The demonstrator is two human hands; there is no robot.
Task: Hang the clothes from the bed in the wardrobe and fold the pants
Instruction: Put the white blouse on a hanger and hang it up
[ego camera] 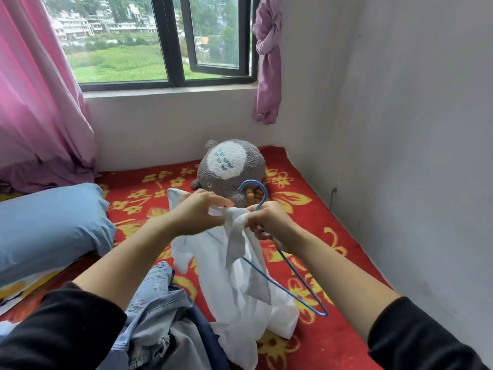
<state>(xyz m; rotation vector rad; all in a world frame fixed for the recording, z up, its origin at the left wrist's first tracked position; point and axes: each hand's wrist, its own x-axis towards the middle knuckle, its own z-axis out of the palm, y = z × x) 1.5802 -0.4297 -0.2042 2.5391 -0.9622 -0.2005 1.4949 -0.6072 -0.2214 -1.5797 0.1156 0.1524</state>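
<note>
Your left grip (198, 212) is curled on the top edge of the white shirt (240, 284), pinching the cloth. Your right grip (269, 222), just beside it, is closed round the neck of the blue hanger (264, 192) and some shirt fabric. The hook stands above that grip and the frame slants toward the near right. The shirt hangs over the middle of the bed (306, 182). Denim clothes (154, 297) lie heaped at the near left, and a grey plush toy (229, 166) sits at the far side.
</note>
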